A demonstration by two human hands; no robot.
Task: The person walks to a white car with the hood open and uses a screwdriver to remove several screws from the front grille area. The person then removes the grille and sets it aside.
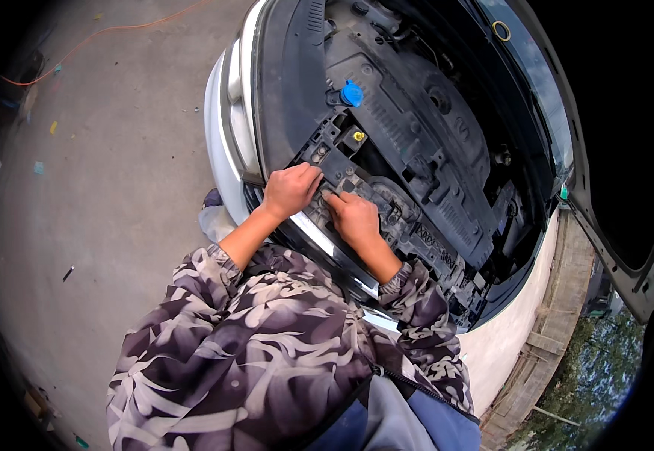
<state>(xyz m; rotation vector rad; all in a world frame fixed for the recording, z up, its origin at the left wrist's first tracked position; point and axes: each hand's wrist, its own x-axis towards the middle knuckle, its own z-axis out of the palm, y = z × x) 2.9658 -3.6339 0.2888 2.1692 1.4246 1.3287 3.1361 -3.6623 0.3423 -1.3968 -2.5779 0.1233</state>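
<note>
Both of my hands are at the front edge of a car's open engine bay. My left hand (291, 189) is closed, its fingers curled down at the dark front panel (334, 167) behind the grille. Close to its right, my right hand (355, 219) bends its thumb and fingers together at the same panel. Whatever either hand grips is too small or hidden to make out. Just beyond them are a yellow dipstick handle (358, 136) and a blue washer-fluid cap (351, 94). A black engine cover (417, 128) fills the middle of the bay.
The raised hood (612, 203) stands at the right, by the windshield (541, 68) with a yellow ring (501, 31) near it. White bodywork and a headlight (243, 83) border the bay on the left. An orange cord (109, 30) crosses the concrete floor (131, 165).
</note>
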